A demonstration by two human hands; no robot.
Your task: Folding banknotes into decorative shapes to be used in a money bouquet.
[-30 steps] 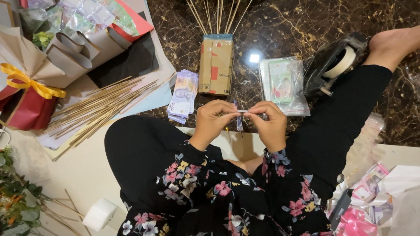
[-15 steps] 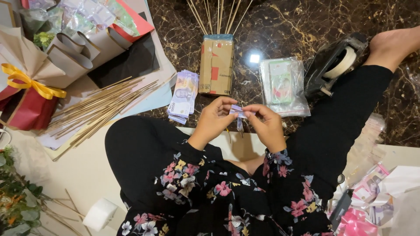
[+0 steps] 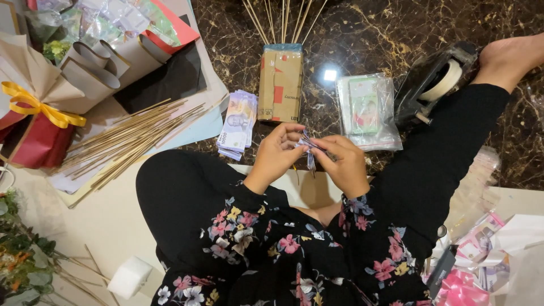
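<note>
Folded banknote [image 3: 309, 148] now lower, pinched between left hand [image 3: 279, 154] and right hand [image 3: 341, 163].

We sit on a home's marble floor [image 3: 396, 22], crafting: sticks [image 3: 130, 139], wrapping paper [image 3: 85, 73] and tape dispenser [image 3: 433, 82] lie beyond our hands.

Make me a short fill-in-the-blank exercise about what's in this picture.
1. Both hands pinch a folded ____ between them.
2. The stack of banknotes lies beside a cardboard ____ holding sticks.
3. The tape dispenser sits near the person's bare ____.
4. A yellow ____ is tied round the wrapped bouquet.

Missing words: banknote; box; foot; ribbon
</note>
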